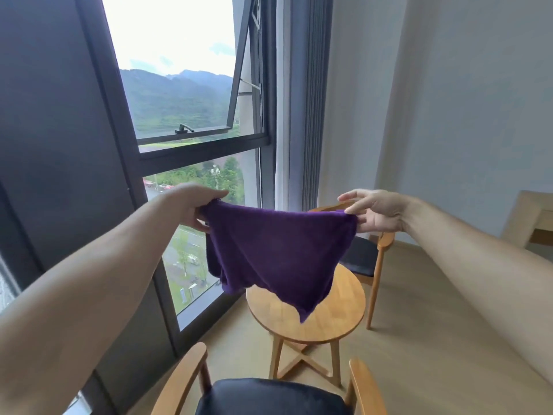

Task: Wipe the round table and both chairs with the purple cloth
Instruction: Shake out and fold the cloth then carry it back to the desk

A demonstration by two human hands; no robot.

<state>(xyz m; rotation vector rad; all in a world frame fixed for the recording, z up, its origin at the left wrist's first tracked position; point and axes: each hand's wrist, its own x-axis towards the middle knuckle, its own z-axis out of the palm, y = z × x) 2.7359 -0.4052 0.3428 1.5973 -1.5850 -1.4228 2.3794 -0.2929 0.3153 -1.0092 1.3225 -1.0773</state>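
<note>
Head view, single frame. Purple cloth (278, 253) held up in the air, stretched between both hands at chest height, above the round table (329, 316). Cloth touches no furniture; its lower corner hangs in front of the tabletop from this angle.

Left hand (194, 206): fingers and thumb curled round the cloth's left upper corner, bunching it. Right hand (374, 211): thumb and forefinger pinch the right upper corner; remaining fingers spread loosely below. Both grips narrow, each closed on fabric.

Judgement: held by two corners so the cloth hangs flat, likely to shake it out or fold it into a pad before wiping. No surface appears to have been contacted yet at this moment.

Near chair (269, 396): dark padded seat, wooden arms, bottom of frame, directly below the camera. Far chair (362, 259): beyond the table, partly hidden behind cloth and right hand. Table sits between the two chairs, beside the window (185, 100), whose upper sash is tilted open. Curtain (302, 115) bunched in the corner. Light wooden furniture (529, 217) at right edge, kind unclear.
</note>
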